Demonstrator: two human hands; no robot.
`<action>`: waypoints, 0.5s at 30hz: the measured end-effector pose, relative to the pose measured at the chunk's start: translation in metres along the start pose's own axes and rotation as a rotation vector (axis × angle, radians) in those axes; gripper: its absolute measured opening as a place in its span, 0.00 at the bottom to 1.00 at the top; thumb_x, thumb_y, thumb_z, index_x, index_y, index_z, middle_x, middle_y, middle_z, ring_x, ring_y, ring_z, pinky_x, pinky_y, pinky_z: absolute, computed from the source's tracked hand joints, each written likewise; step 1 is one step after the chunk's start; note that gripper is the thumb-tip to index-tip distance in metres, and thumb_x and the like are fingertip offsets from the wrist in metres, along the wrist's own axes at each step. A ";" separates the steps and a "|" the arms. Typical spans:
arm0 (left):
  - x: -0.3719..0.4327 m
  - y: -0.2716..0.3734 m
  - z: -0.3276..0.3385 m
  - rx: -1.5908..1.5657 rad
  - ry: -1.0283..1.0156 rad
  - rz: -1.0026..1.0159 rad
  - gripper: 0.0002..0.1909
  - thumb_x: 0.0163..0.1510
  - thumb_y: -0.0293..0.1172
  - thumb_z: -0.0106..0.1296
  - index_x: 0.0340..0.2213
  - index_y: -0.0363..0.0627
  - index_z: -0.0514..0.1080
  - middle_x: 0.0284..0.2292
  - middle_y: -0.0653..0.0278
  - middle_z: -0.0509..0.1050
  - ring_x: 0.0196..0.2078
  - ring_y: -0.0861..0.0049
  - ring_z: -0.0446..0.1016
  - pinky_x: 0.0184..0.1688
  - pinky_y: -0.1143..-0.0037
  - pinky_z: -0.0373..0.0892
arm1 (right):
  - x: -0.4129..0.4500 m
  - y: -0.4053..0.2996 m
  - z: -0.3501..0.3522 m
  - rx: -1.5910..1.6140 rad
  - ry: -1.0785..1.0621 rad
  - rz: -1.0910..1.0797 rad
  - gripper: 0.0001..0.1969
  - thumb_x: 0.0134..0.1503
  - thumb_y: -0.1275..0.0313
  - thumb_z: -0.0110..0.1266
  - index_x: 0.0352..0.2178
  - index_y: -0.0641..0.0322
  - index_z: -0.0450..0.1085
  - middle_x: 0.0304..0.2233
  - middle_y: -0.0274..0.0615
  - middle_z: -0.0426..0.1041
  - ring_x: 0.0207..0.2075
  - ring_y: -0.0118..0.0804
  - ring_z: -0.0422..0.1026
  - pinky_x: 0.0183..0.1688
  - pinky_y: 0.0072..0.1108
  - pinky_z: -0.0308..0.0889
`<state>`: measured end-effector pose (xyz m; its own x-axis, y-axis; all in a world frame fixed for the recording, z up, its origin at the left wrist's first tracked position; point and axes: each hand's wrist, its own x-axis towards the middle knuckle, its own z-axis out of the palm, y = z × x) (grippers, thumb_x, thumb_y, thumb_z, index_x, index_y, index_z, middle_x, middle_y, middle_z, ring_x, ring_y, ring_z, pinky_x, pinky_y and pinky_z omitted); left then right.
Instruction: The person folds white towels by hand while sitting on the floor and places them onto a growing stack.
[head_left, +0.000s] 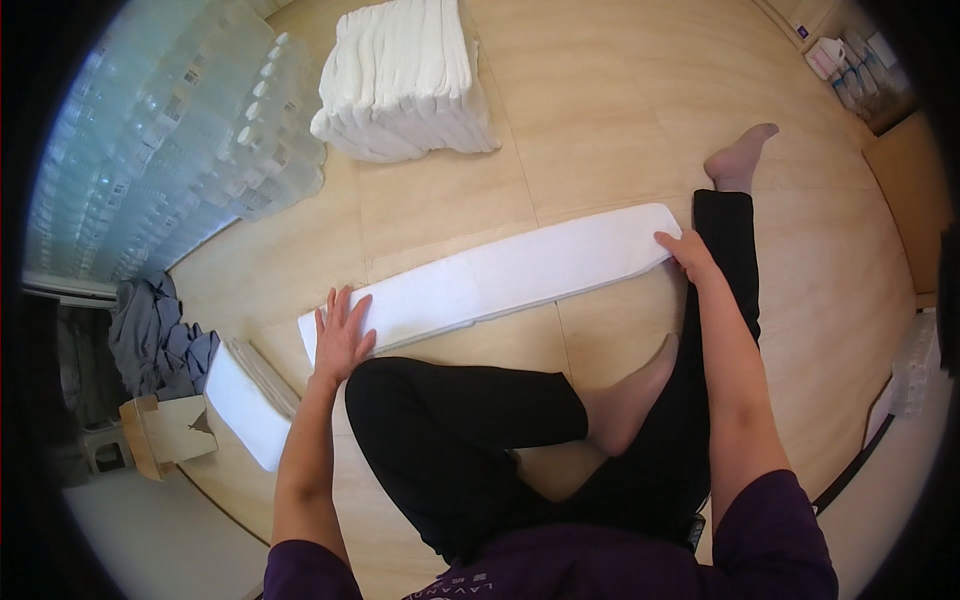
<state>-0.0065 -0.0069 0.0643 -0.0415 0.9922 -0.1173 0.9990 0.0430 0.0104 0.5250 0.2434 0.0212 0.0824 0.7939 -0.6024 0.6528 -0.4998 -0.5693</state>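
Observation:
A long, narrow strip of folded white towel (495, 277) lies slantwise across the floor in front of my legs. My left hand (343, 337) rests flat over its left end, fingers spread. At the far right end, my right hand (686, 251) pinches the corner, thumb on top and the other fingers hidden beneath. Beside my left forearm is a small stack of folded white towels (251, 401), partly covered by the arm.
A tall pile of white towels (405, 82) stands on the wooden floor ahead. Shrink-wrapped plastic bottles (255, 142) are stacked at the left, near crumpled grey cloth (154, 337) and a cardboard box (169, 435). More bottles (855, 71) sit in the upper right corner.

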 end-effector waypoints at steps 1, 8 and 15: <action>0.001 -0.003 -0.008 0.019 0.002 -0.014 0.28 0.48 0.36 0.47 0.52 0.54 0.57 0.56 0.55 0.49 0.59 0.59 0.47 0.57 0.57 0.47 | -0.008 -0.008 0.004 0.009 -0.016 -0.015 0.24 0.46 0.60 0.56 0.43 0.60 0.62 0.39 0.45 0.67 0.38 0.36 0.66 0.35 0.26 0.62; 0.070 0.117 -0.067 -1.698 -0.181 -0.285 0.16 0.56 0.39 0.41 0.43 0.43 0.64 0.35 0.64 0.71 0.41 0.78 0.69 0.43 0.80 0.63 | -0.049 -0.002 -0.043 0.333 0.199 -0.342 0.17 0.46 0.70 0.53 0.38 0.64 0.63 0.32 0.40 0.70 0.31 0.30 0.68 0.33 0.22 0.63; 0.110 0.193 -0.039 -1.555 -0.147 -0.257 0.14 0.54 0.40 0.45 0.37 0.44 0.70 0.28 0.69 0.71 0.30 0.83 0.68 0.32 0.83 0.63 | -0.126 -0.069 -0.039 -0.083 0.507 -0.629 0.16 0.47 0.67 0.50 0.35 0.67 0.60 0.29 0.57 0.70 0.32 0.55 0.69 0.34 0.33 0.63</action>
<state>0.1806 0.1154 0.0916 -0.1066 0.9243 -0.3664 -0.0292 0.3654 0.9304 0.4986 0.1911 0.1584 -0.0003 0.9879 0.1549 0.7426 0.1040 -0.6616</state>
